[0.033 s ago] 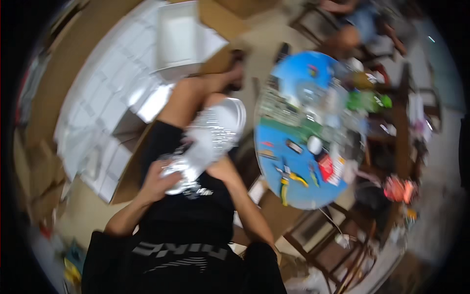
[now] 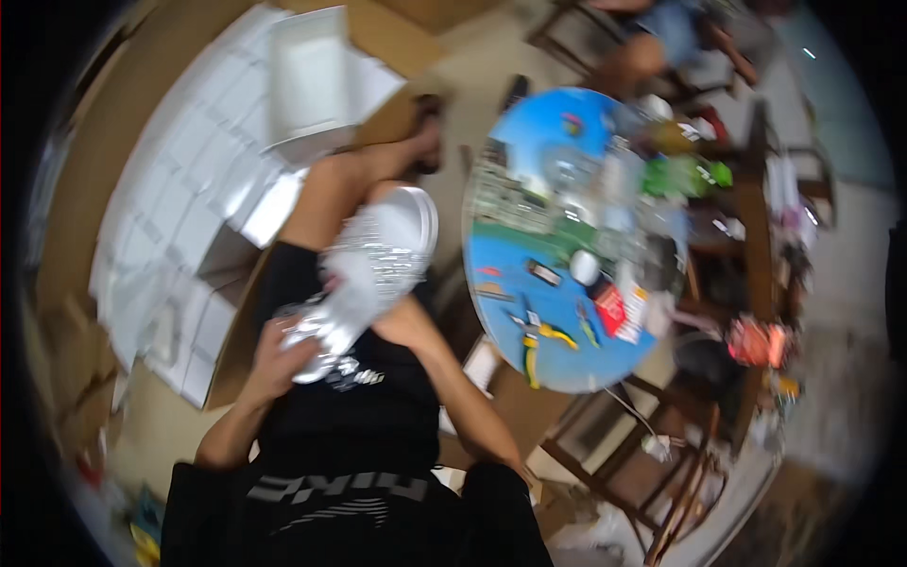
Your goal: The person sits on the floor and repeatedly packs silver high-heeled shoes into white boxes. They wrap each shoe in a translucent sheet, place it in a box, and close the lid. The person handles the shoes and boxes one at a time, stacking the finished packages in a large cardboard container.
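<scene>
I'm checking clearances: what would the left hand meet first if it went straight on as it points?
Likely the shiny-wrapped white object: the left hand seems to grip its wrapping, though blur leaves depth unclear.

Blur softens the blue table (image 2: 595,367). Left of it, clear wrapping (image 2: 378,260) glints; far around it, the view bends into black.

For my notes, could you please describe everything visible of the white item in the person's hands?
The white item has a broad, rounded upper end; shiny, crinkled material, seemingly clear plastic, covers its lower part. It slants above the lap, broad end toward the upper right. The left hand grips the lower end; the right hand is partly hidden behind its right edge. Blur hides detail.
</scene>
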The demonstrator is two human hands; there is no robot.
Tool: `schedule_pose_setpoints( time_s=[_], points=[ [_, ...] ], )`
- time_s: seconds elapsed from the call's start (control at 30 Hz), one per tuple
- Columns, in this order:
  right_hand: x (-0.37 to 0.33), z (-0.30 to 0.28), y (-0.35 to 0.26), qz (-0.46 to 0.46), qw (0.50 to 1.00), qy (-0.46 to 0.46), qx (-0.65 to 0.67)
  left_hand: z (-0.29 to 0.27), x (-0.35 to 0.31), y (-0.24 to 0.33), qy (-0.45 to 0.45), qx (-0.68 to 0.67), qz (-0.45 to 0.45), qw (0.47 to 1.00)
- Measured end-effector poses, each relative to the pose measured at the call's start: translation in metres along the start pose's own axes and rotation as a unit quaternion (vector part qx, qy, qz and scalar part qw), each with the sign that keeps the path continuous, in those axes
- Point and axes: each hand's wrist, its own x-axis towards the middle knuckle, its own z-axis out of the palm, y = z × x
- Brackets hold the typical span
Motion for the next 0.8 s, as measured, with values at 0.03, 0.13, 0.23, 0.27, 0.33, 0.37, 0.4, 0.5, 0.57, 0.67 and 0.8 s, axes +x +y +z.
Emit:
schedule_pose_setpoints(
  time_s=[0.03, 0.13, 0.23, 0.27, 0.33, 0.37, 0.4, 0.5, 0.57, 0.67, 0.8],
  points=[
    [0.005, 0.002, -0.021, 0.000, 1.000, -0.001, -0.012, -0.006, -0.006, 0.003, 0.018, -0.030, 0.015, 0.999],
    [0.007, -0.004, -0.041, 0.025, 0.997, -0.067, 0.040, -0.023, -0.010, -0.005, 0.084, -0.030, 0.010, 0.996],
    [0.002, -0.013, -0.060, 0.117, 0.986, -0.091, 0.082, -0.034, -0.007, -0.015, 0.121, -0.052, 0.023, 0.991],
    [-0.002, -0.014, -0.061, 0.124, 0.986, -0.070, 0.083, -0.033, -0.005, -0.018, 0.153, -0.066, 0.034, 0.985],
    [-0.010, -0.016, -0.059, 0.137, 0.987, -0.017, 0.082, -0.047, -0.001, -0.036, 0.179, -0.063, 0.048, 0.981],
    [-0.012, -0.015, -0.063, 0.114, 0.992, 0.021, 0.053, -0.047, 0.001, -0.036, 0.187, -0.021, 0.059, 0.980],
    [-0.013, -0.012, -0.069, 0.091, 0.994, 0.059, 0.023, -0.046, 0.002, -0.035, 0.196, 0.020, 0.070, 0.978],
    [-0.013, 0.003, -0.105, -0.021, 0.976, 0.192, -0.098, -0.024, 0.011, -0.026, 0.212, 0.109, 0.119, 0.964],
    [-0.014, 0.019, -0.118, -0.115, 0.958, 0.213, -0.151, -0.010, 0.020, -0.025, 0.220, 0.140, 0.167, 0.951],
    [-0.009, 0.036, -0.124, -0.257, 0.935, 0.155, -0.189, -0.008, 0.027, -0.036, 0.198, 0.178, 0.205, 0.942],
    [-0.012, 0.049, -0.115, -0.287, 0.929, 0.101, -0.212, -0.011, 0.022, -0.051, 0.148, 0.053, 0.204, 0.966]
  ],
)
